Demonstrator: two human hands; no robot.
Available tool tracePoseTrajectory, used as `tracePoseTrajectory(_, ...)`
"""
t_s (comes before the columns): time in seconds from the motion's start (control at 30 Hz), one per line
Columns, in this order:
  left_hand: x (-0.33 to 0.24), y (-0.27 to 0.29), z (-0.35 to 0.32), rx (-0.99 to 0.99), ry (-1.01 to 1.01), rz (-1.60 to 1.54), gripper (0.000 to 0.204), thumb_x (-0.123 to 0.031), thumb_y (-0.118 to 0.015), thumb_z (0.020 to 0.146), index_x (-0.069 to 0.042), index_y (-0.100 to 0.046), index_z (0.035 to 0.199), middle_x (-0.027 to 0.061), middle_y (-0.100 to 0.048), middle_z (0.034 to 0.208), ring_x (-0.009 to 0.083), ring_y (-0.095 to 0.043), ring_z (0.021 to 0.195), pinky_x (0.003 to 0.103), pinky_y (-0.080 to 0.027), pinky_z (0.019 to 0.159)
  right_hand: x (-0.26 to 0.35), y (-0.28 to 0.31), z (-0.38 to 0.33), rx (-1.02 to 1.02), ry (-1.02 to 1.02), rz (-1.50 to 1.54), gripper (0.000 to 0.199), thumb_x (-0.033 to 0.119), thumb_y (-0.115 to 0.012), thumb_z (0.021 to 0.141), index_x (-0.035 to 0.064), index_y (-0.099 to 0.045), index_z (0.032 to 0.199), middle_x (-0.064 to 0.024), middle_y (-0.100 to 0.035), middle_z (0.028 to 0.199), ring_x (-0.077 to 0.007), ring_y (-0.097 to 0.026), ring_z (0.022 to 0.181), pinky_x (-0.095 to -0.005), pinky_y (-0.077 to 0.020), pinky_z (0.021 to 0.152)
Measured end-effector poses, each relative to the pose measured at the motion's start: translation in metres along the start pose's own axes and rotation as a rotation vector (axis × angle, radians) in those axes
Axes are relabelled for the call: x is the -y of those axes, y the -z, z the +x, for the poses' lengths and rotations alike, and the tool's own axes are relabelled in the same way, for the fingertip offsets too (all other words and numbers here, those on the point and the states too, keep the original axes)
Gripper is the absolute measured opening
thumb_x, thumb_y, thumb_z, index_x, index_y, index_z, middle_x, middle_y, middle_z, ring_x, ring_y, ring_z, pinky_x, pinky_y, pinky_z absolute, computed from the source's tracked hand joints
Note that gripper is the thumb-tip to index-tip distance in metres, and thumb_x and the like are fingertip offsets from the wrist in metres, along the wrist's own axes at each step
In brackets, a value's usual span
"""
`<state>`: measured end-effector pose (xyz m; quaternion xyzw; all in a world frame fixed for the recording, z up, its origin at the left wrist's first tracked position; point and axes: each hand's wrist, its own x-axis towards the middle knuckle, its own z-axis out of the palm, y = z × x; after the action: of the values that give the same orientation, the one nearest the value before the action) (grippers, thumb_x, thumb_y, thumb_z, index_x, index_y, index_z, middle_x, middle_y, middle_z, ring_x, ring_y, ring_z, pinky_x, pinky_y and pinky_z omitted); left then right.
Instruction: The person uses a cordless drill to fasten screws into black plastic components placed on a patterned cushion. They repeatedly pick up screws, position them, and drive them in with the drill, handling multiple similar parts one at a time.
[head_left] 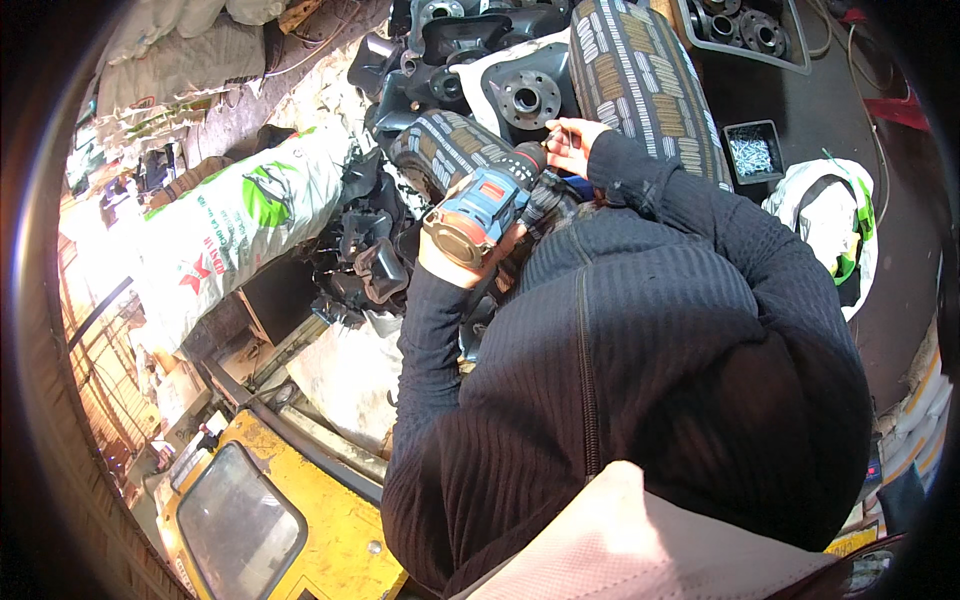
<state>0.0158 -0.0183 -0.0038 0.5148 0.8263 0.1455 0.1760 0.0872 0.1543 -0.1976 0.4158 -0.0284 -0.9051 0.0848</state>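
My left hand (pixel 459 265) is wrapped round the grip of a blue cordless drill (pixel 492 203), whose black chuck points up and to the right. Close by the chuck's tip, the fingertips of my right hand (pixel 574 146) pinch together; whatever is between them is too small to name. Just beyond the hands lies a black plastic part (pixel 555 70) with a round, holed metal flange (pixel 511 101), partly on something white. On either side of the hands show dark patterned cloth forms (pixel 645 90), seemingly my legs.
A small black tray of screws (pixel 752 154) and a grey bin (pixel 803 50) of flanged parts are at right, near a white-green bag (pixel 868 225). Black plastic pieces (pixel 360 235) and a big sack (pixel 240 225) lie left; a yellow machine (pixel 335 490) stands lower left.
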Motion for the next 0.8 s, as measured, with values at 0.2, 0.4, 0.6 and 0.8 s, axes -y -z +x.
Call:
tracePoseTrajectory(0.2, 0.02, -0.007, 0.017, 0.057, 0.117, -0.057, 0.036, -0.037, -0.067, 0.073, -0.01, -0.061, 0.097, 0.0078, -0.062, 0.091, 0.0268, -0.06, 0.084, 0.038, -0.047, 0.075, -0.014, 0.015, 0.026, 0.008, 0.524, -0.829, 0.017, 0.02, -0.06, 0.083, 0.005, -0.055, 0.09, -0.0002, -0.051, 0.066, -0.0144, -0.052, 0.058, -0.0337, -0.0527, 0.057)
tracePoseTrajectory(0.4, 0.038, -0.021, 0.044, 0.166, 0.299, -0.011, 0.073, -0.053, -0.074, 0.061, 0.0, -0.054, 0.106, 0.0165, -0.061, 0.097, 0.0266, -0.062, 0.089, 0.034, -0.049, 0.077, -0.017, 0.003, 0.047, -0.353, 0.303, -0.627, 0.05, 0.028, -0.061, 0.082, 0.0037, -0.044, 0.122, -0.0148, -0.056, 0.107, -0.0179, -0.06, 0.068, -0.0266, -0.0508, 0.051)
tracePoseTrajectory(0.6, 0.047, -0.022, 0.064, 0.276, 0.237, -0.031, 0.052, -0.037, -0.07, 0.072, -0.007, -0.054, 0.112, 0.0104, -0.061, 0.102, 0.0267, -0.056, 0.098, 0.034, -0.044, 0.085, -0.017, 0.002, 0.043, -0.34, 0.39, -0.739, 0.046, 0.028, -0.059, 0.083, 0.002, -0.046, 0.118, -0.0121, -0.059, 0.096, -0.0157, -0.057, 0.056, -0.0271, -0.0484, 0.049)
tracePoseTrajectory(0.8, 0.056, -0.009, 0.103, 0.425, 0.102, 0.117, 0.058, -0.046, -0.068, 0.071, -0.007, -0.055, 0.111, 0.0111, -0.06, 0.104, 0.0262, -0.058, 0.096, 0.032, -0.047, 0.082, -0.015, 0.001, 0.042, -0.326, 0.344, -0.79, 0.044, 0.03, -0.056, 0.085, 0.0022, -0.047, 0.117, -0.0088, -0.057, 0.102, -0.0122, -0.055, 0.06, -0.0233, -0.0482, 0.051)
